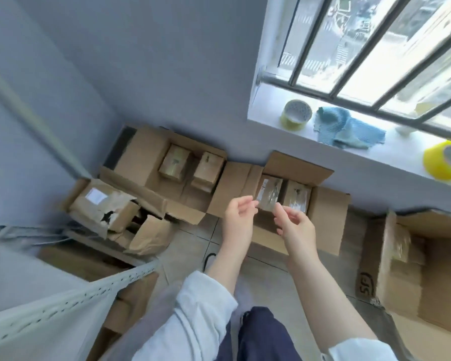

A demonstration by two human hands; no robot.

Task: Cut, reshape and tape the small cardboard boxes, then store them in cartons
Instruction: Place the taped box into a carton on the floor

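Seen from the head camera, three open cartons stand on a tiled floor (193,246) below a barred window (375,48). The left carton (151,155) holds two small boxes, one (175,162) just beside the other (208,170). The middle carton (326,214), against the wall, holds a shiny taped box (269,193) touching a neighbour box (297,198). The right carton (432,269) stands apart with flaps raised. The person's left hand (238,221) and right hand (296,226) hover over the near side of the middle carton, the taped box lying just beyond and between their fingertips. Both forearms reach forward from pale sleeves bunched near the elbows, palms turned towards each other, fingers curled, thumb and forefinger close together. Motion blur leaves it unclear whether either hand pinches anything. A torn parcel (104,208) lies left of the cartons. Two tape rolls, a pale one (296,114) and a yellow one (444,161), sit on the sill (271,105) either side of a blue cloth (349,131).
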